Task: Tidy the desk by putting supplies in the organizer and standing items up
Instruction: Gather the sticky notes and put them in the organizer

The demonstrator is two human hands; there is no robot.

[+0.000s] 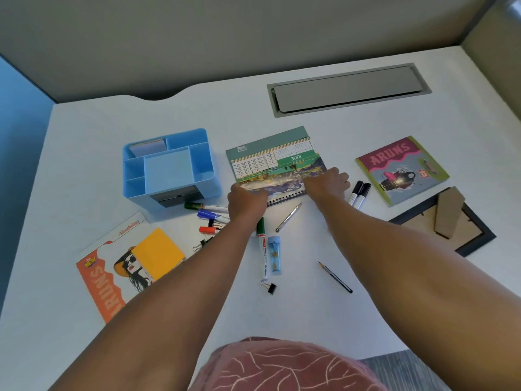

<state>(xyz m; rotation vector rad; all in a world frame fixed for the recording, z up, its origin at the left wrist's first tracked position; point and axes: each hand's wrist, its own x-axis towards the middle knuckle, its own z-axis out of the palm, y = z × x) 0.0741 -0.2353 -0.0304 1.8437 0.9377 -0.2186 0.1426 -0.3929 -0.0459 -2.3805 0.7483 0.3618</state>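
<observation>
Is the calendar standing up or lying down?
Lying down. The calendar is flat on the desk, with the left hand and right hand at its spiral edge.

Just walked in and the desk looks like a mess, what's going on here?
A person is tidying a desk. Both hands, left hand and right hand, grip the near spiral edge of a flat desk calendar, apparently to stand it up. The blue organizer beside it holds almost nothing yet. Markers, a pen, a pencil and a binder clip lie loose on the desk.
</observation>
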